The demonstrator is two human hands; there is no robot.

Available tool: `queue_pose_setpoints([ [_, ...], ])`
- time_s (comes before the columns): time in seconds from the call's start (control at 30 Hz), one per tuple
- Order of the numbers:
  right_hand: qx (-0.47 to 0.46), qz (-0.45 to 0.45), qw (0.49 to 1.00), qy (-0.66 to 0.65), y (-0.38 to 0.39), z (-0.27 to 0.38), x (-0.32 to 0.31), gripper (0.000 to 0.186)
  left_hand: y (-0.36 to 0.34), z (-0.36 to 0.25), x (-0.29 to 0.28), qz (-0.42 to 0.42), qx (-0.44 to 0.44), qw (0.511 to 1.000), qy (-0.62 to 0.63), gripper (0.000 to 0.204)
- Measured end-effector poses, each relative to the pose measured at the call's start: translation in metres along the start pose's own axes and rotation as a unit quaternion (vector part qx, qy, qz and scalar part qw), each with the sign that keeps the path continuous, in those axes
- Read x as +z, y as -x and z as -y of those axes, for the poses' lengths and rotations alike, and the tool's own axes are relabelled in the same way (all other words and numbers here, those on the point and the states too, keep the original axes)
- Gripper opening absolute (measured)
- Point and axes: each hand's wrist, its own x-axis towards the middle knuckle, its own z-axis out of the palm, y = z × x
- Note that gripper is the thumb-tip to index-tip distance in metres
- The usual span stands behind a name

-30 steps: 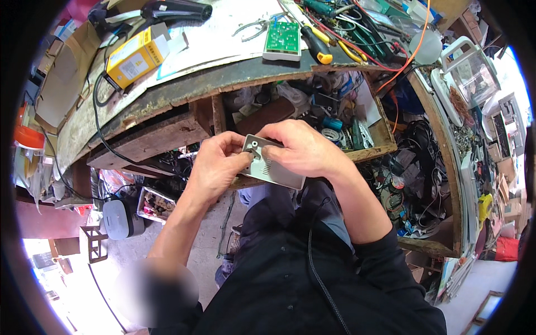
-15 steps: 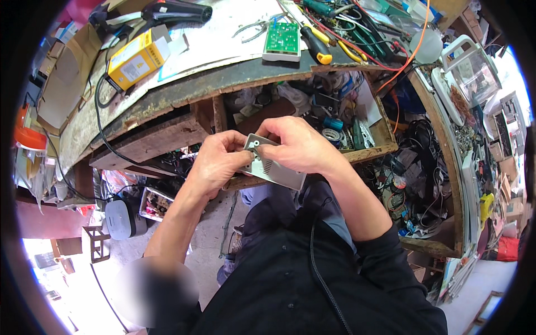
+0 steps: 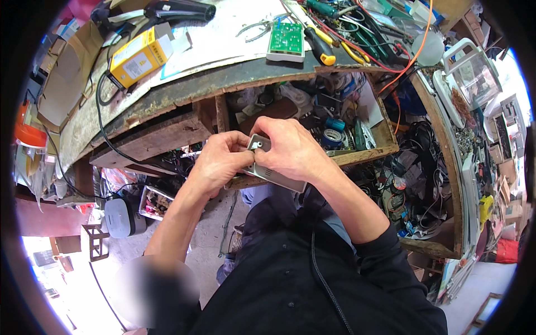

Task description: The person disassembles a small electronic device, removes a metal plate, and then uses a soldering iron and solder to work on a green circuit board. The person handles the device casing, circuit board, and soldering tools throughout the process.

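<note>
Cluttered workbench [image 3: 234, 78] up front, open wooden drawer [image 3: 360, 156] under it, full of parts. Green circuit board [image 3: 286, 37] sits in a pale tray near the bench edge, screwdriver [image 3: 319, 46] just beside it, yellow box [image 3: 137, 64] off to the left. Grey plastic cover [image 3: 285, 180] is up in both hands, tilted, above the lap at the drawer's near side. Left hand [image 3: 219, 163] has its corner pinched; right hand [image 3: 295, 148] grips the upper edge, thumb inside. Thumbs nearly meet by a round post; can't tell if there's a small part between them.
</note>
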Motion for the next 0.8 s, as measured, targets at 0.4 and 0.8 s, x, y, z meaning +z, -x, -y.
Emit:
queue_pose_setpoints([
  [0.4,-0.022,0.002,0.998,-0.051,-0.003,-0.009,0.003,0.035,0.002,0.005,-0.011,0.037,-0.01,0.996,0.085,0.024],
  [0.8,0.013,-0.002,0.995,-0.102,0.0,-0.01,0.002,0.031,0.003,0.006,-0.008,0.034,0.007,0.996,0.086,0.026],
])
